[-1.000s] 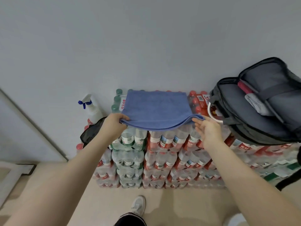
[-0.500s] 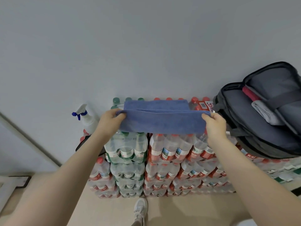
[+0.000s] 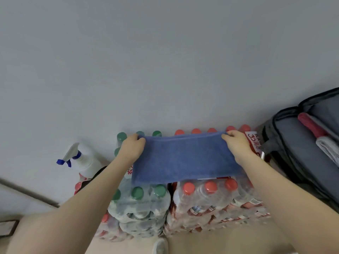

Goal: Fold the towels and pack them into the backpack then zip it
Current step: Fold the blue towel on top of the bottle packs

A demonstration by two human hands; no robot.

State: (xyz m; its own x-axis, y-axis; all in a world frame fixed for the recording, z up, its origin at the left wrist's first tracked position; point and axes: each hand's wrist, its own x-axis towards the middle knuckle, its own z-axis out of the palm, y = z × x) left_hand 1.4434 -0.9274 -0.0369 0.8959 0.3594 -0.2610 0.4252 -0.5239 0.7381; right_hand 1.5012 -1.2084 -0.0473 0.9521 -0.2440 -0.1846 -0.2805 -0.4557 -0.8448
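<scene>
A blue towel [image 3: 183, 160] lies folded in half on top of stacked packs of water bottles [image 3: 201, 200]. My left hand [image 3: 131, 148] grips its far left corner and my right hand [image 3: 236, 143] grips its far right corner, both near the wall. The grey backpack [image 3: 293, 162] lies unzipped at the right, its flap raised. Inside it sit a rolled red towel [image 3: 310, 124] and a white-grey towel [image 3: 328, 149].
A white spray bottle [image 3: 82, 160] with a blue trigger stands left of the bottle packs, against the grey wall [image 3: 165, 61]. A black object [image 3: 95, 176] lies beside it. Beige floor and a white shoe [image 3: 160, 246] show below.
Both hands carried the towel's near edge up and over to the far edge by the wall, folding it in half. The camera tilted and moved closer.
</scene>
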